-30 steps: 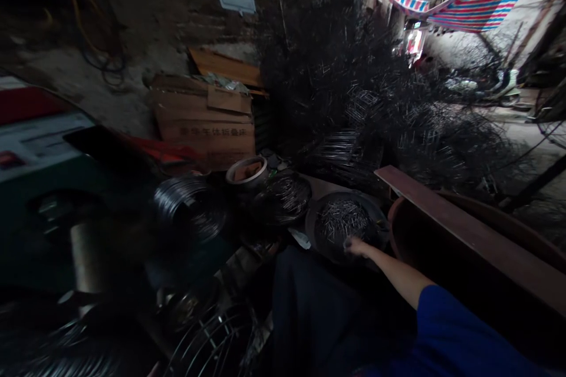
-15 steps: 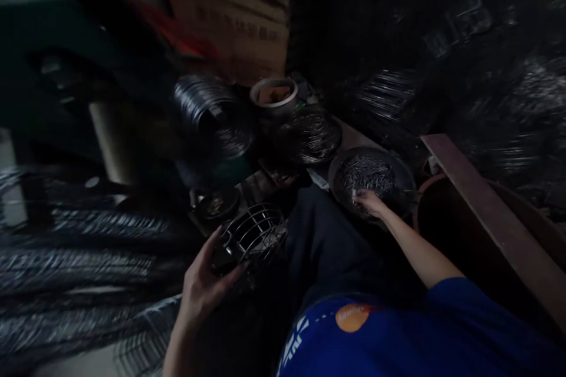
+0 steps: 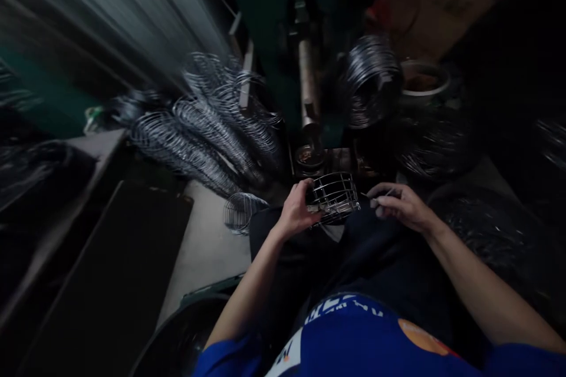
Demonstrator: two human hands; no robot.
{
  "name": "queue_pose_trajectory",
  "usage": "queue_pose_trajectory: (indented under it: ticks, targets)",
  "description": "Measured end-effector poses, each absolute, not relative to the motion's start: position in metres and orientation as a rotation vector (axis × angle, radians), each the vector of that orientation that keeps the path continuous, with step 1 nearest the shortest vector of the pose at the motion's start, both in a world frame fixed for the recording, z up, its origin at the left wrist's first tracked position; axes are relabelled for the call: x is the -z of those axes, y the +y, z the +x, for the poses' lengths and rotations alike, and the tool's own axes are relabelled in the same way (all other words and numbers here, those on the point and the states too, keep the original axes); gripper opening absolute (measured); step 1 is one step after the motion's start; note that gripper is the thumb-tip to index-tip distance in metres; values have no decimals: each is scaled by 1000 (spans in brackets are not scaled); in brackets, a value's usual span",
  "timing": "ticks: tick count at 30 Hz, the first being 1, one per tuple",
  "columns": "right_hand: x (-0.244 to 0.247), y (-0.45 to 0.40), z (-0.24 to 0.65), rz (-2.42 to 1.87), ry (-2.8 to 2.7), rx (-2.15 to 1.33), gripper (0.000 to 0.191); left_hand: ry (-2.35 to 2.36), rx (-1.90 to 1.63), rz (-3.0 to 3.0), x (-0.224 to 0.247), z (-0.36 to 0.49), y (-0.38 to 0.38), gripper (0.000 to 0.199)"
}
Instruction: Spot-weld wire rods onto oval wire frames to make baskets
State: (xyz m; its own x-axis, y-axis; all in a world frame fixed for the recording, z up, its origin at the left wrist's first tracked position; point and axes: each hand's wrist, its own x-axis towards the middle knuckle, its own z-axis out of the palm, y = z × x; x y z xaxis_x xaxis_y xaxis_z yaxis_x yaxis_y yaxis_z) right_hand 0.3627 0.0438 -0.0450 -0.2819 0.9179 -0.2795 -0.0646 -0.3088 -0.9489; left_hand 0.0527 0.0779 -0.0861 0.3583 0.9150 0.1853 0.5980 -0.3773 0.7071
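Note:
A round cage of shiny metal wire (image 3: 336, 193) is tilted above my lap, and my left hand (image 3: 295, 210) grips its left side with thumb and fingers. Just to the right of the cage, my right hand (image 3: 401, 207) pinches a thin, short piece of metal wire (image 3: 389, 191). A small gap lies between these fingertips and the cage's right rim. Directly beyond the cage stands a machine with a pale cylindrical arm (image 3: 308, 79) over a round metal base (image 3: 309, 156). Part of the cage's left side is hidden by my left hand.
Long stacks of wire rings (image 3: 190, 147) lean at the left, with a smaller ring stack (image 3: 243, 212) on the floor. A wire coil (image 3: 371, 79) and a white-rimmed bucket (image 3: 424, 79) stand at the back right. Near my right arm is a dark basin of metal pieces (image 3: 481, 224).
My view has swung left toward the machine. My right hand has come out of the basin of metal pieces to beside the cage, now with a short wire. My left hand still holds the cage.

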Motion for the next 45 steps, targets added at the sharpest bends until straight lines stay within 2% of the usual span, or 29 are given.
queue_pose_trajectory:
  ticks: [2, 4, 9, 12, 15, 25, 33, 39, 45]
  targets:
    - [33, 57, 337, -1143, -1431, -1734, 35, 1316, -799, 2106, 83, 46, 78, 71]
    - [29, 68, 315, -1123, -1737, -1581, 29, 1303, -808, 2135, 80, 40, 78, 65]
    - [49, 86, 283, -1052, -2265, -751, 19, 1275, -771, 2221, 78, 33, 88, 52]
    - [59, 88, 278, -1003, -2436, -432, 27, 1286, -791, 2233, 81, 32, 97, 53]
    - [61, 87, 278, -963, -2516, -254, 39, 1281, -809, 2257, 81, 31, 104, 55]
    - [62, 111, 284, -906, -2405, -326, 33, 1287, -819, 2277, 74, 32, 122, 55]
    - [55, 110, 281, -872, -2406, -319, 31, 1272, -863, 2230, 71, 30, 120, 54]
    - [55, 125, 281, -822, -2414, -191, 28, 1287, -882, 2197, 67, 30, 134, 54]
    - [49, 137, 279, -814, -2417, -253, 28, 1297, -894, 2178, 64, 28, 143, 53]
